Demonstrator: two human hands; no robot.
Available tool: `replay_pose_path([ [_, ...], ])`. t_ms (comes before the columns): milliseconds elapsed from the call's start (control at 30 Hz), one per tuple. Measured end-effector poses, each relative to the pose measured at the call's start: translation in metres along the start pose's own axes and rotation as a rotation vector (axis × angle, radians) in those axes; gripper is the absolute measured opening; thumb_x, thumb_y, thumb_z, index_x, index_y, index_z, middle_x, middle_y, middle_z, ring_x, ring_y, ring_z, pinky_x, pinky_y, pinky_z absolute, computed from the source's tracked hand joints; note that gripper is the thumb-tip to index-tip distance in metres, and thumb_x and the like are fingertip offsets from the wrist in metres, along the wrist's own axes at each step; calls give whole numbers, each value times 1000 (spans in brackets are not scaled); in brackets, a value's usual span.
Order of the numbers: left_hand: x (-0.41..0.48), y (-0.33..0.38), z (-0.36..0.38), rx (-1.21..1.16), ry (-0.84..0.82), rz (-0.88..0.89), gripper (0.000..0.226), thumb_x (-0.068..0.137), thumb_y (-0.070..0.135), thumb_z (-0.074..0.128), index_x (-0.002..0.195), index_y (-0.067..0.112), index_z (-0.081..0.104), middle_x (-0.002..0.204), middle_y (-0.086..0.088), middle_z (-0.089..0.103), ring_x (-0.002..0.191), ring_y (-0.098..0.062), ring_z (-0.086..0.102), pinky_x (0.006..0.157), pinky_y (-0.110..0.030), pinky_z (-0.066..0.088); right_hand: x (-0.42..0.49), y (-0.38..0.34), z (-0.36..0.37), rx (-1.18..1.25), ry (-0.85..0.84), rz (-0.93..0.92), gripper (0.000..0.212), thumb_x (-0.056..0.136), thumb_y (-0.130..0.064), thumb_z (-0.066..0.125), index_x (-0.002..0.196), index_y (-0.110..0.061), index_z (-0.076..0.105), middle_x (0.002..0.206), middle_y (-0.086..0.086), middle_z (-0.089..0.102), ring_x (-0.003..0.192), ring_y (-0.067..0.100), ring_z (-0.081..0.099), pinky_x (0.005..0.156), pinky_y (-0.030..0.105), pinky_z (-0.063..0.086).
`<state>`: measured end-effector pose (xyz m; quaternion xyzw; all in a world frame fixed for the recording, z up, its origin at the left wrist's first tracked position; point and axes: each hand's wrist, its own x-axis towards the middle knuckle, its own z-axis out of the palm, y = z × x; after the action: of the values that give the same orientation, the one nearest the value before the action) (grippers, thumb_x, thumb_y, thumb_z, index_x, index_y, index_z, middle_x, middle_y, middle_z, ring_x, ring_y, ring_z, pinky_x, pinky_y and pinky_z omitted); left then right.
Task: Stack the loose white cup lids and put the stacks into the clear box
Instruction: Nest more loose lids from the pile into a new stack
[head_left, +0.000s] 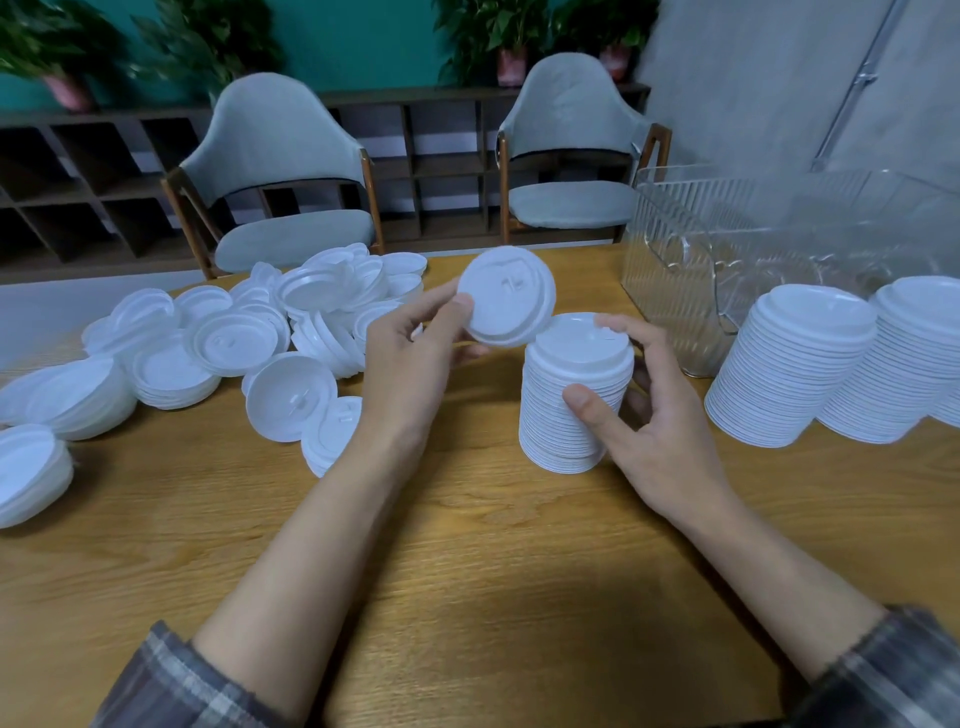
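Observation:
My left hand (410, 358) pinches a single white lid (511, 293), tilted, just above and left of a tall stack of lids (566, 415) standing mid-table. My right hand (644, 415) grips that stack, thumb on its front and fingers round its top and back. A heap of loose white lids (249, 338) spreads over the left half of the table. Two finished stacks (789, 374) (904, 364) stand at the right, in front of the clear ribbed box (675, 249), which looks empty.
The wooden table (467, 545) has bare surface in front of me. Two grey chairs (280, 171) (571, 150) stand behind its far edge, before dark shelving with potted plants. A grey wall rises at the right.

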<state>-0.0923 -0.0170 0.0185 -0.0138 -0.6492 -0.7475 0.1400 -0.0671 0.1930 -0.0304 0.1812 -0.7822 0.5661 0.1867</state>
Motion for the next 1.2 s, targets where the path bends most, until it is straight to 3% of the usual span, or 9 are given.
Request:
replay_pose_path([
  [100,-1,-2,2,-50,-96,-53,24,102,14,65,124,10,76,114,-11,78,94,-22,72,75,-27,57,-1,-2,-1,13,-15,3,72,86,-59,73,148,-37,42,145,-17,54,136,14,54,108,44,51],
  [267,-9,-4,8,99,-203,58,23,99,23,72,120,27,79,97,-20,73,83,-18,64,85,-42,58,-2,-5,1,42,-59,-8,83,86,-54,74,155,-45,29,148,-26,49,138,4,51,108,28,49],
  [367,-16,-6,15,193,-191,128,19,101,22,69,116,24,81,87,3,73,78,-7,62,81,-32,55,-2,-4,1,23,-65,-28,82,87,-54,73,156,-42,31,151,-27,46,141,8,49,111,34,48],
  [467,-18,-9,15,285,-193,181,20,98,37,71,115,33,81,101,-3,72,93,-19,68,87,-46,59,-2,-3,1,16,-68,-30,79,88,-55,72,155,-39,35,154,-19,46,142,11,48,111,44,49],
  [600,-24,-6,17,359,-248,223,45,81,60,74,120,38,76,111,12,66,100,-4,63,78,-16,50,-2,-4,1,40,-63,-34,77,88,-53,74,153,-36,37,152,-18,49,139,12,52,108,42,51],
  [633,-25,-6,18,365,-255,229,48,78,61,75,121,38,75,114,14,67,103,-4,64,77,-14,49,-3,-4,1,50,-60,-32,76,88,-52,74,153,-36,37,151,-19,49,139,11,53,108,40,52],
  [800,-26,-7,19,384,-259,268,52,78,58,81,124,37,72,122,16,67,113,-8,64,83,-22,55,-3,-3,0,63,-62,-19,75,86,-52,75,150,-39,37,148,-20,51,137,7,53,107,36,52],
  [1000,-29,-6,22,422,-219,288,49,79,49,87,124,34,72,121,17,66,111,-5,63,77,-15,51,-3,-4,-1,62,-73,-15,77,86,-51,74,150,-34,36,148,-16,51,137,6,53,106,36,53],
  [1200,-31,-5,25,487,-153,357,51,77,55,85,122,32,75,115,15,67,109,-4,64,69,-13,50,-2,-4,-1,53,-99,-22,77,87,-47,73,152,-32,34,148,-12,50,138,12,52,106,41,54],
])
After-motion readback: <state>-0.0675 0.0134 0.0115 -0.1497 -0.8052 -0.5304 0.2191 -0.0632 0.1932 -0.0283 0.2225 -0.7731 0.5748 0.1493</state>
